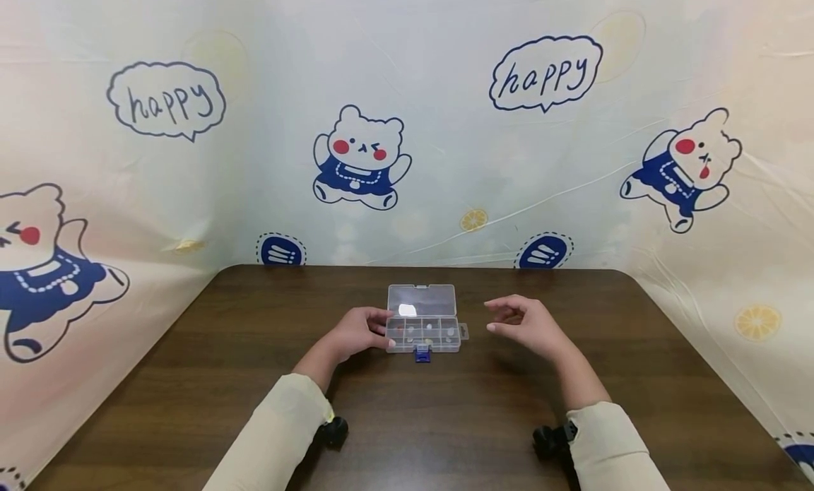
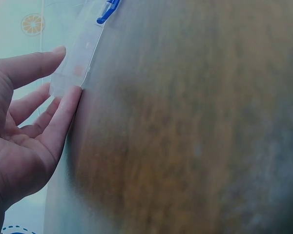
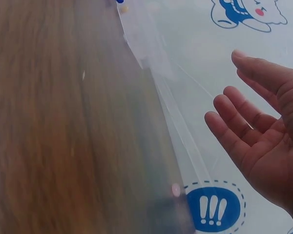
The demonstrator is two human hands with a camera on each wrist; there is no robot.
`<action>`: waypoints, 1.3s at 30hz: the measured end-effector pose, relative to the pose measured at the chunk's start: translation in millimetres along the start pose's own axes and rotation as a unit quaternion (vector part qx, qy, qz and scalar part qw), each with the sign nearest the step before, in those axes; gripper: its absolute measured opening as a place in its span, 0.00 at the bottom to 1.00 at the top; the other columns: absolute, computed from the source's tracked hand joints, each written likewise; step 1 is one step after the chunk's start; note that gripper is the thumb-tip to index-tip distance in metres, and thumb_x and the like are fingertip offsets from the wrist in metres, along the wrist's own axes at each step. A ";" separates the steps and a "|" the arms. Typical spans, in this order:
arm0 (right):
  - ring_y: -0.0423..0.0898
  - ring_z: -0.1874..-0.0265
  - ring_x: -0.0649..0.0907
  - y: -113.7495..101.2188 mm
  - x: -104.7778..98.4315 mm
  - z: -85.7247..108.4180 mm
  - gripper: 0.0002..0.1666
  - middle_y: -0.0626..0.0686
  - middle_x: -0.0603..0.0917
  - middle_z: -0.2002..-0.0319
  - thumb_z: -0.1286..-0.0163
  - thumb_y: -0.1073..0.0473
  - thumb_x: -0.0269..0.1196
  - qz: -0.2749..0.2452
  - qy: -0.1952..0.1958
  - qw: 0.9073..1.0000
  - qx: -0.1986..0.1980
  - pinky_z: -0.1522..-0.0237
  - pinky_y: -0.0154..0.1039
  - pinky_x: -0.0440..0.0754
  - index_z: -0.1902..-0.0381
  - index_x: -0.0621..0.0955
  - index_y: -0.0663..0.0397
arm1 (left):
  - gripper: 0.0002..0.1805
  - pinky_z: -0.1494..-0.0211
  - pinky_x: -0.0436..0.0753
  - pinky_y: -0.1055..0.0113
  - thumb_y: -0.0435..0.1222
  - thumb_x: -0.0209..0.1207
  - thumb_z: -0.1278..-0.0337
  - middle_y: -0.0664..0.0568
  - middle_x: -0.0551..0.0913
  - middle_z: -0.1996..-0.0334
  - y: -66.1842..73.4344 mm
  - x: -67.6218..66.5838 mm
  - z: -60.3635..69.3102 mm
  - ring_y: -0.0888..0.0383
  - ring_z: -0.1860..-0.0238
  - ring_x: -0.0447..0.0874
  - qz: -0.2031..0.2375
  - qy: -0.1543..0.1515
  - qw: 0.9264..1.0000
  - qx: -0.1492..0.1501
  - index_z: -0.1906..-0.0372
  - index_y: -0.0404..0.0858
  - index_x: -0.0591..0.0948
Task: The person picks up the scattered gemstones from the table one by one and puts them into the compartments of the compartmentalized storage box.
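A clear plastic compartment box (image 1: 422,346) stands on the table with its lid (image 1: 422,300) raised at the back. Small pale pieces and a reddish one lie in its compartments, too small to identify. On its front hangs a blue clasp (image 1: 422,355), also visible in the left wrist view. My left hand (image 1: 356,333) holds the box's left end, thumb near the front corner and fingers toward the back. In the left wrist view, that hand (image 2: 31,117) meets the box's end (image 2: 71,78). Apart from the box, to its right, my right hand (image 1: 528,326) hovers with loosely bent, separated fingers and nothing in them.
The dark wooden table (image 1: 413,420) extends around the box on all sides. A printed cloth (image 1: 439,173) with bears and speech bubbles hangs behind the table and along both sides. A hanging tab (image 1: 464,331) juts from the box's right end.
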State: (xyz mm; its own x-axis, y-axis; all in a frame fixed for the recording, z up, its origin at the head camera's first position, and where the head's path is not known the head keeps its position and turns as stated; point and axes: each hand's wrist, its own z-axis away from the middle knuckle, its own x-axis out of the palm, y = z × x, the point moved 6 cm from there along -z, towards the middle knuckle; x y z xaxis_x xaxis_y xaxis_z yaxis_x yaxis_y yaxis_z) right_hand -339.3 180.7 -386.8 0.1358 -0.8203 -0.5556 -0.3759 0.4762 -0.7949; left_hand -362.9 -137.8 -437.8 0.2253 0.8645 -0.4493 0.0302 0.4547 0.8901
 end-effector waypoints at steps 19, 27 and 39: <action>0.51 0.58 0.82 23.6 -26.4 5.8 0.24 0.63 0.82 0.52 0.40 0.61 0.72 0.017 0.012 0.999 0.027 0.60 0.39 0.82 0.45 0.82 0.55 | 0.32 0.55 0.83 0.62 0.27 0.74 0.58 0.48 0.81 0.57 3.1 -1.0 -1.0 0.53 0.58 0.79 -0.003 0.004 1.000 -0.001 0.41 0.37 0.79; 0.51 0.60 0.83 37.0 -33.6 5.6 0.25 0.66 0.82 0.51 0.40 0.62 0.71 0.014 0.005 0.999 0.046 0.60 0.40 0.82 0.44 0.81 0.59 | 0.32 0.55 0.83 0.63 0.28 0.74 0.57 0.48 0.81 0.58 -1.7 0.1 -2.3 0.53 0.59 0.79 -0.001 0.000 1.000 -0.004 0.41 0.38 0.79; 0.50 0.60 0.82 58.6 -40.4 0.0 0.27 0.67 0.80 0.49 0.40 0.64 0.71 0.023 -0.013 0.997 0.072 0.61 0.38 0.81 0.43 0.79 0.64 | 0.32 0.55 0.83 0.62 0.27 0.74 0.58 0.48 0.82 0.58 -1.3 0.1 -0.4 0.53 0.59 0.80 0.007 0.002 1.000 -0.003 0.41 0.36 0.79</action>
State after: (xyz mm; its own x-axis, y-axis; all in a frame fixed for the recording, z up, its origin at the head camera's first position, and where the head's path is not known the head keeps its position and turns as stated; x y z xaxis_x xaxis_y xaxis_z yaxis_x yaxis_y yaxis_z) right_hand -366.8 241.7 -410.9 0.1448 -0.7890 -0.5972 -0.2478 0.5554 -0.7938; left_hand -363.4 -138.3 -439.0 0.2221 0.8711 -0.4379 0.0214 0.4447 0.8954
